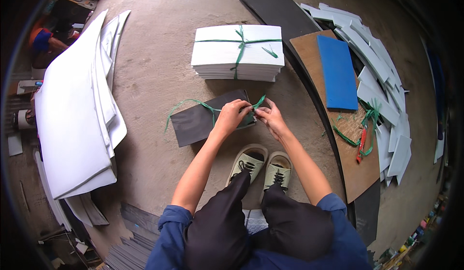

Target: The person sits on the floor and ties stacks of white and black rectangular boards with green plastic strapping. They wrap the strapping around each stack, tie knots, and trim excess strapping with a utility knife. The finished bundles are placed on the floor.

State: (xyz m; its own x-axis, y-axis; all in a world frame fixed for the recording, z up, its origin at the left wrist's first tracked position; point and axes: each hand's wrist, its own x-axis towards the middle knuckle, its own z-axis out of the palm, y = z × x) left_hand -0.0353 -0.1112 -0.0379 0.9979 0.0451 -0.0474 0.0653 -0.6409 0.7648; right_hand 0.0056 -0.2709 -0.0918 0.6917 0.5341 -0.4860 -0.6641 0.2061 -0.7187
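Note:
A stack of dark grey rectangular sheets (193, 124) lies on the floor in front of my shoes. Green plastic twine (198, 102) runs across it, with a loose tail trailing off to the left. My left hand (232, 116) rests over the right part of the stack, its fingertips pinched on the twine. Close beside it, my right hand (271, 118) pinches the twine too, with a short green end sticking up between the hands. My fingers partly hide where the strands meet. Beyond them sits a white stack of sheets (232, 52), tied crosswise with green twine.
White sheets (72, 120) lean at the left. On the right, a brown board (357, 168) carries a blue panel (337, 72), green twine scraps and a red-handled tool (361, 145). White offcuts (398, 144) heap beyond it. Grey strips (128, 253) lie lower left; another person (46, 40) is upper left.

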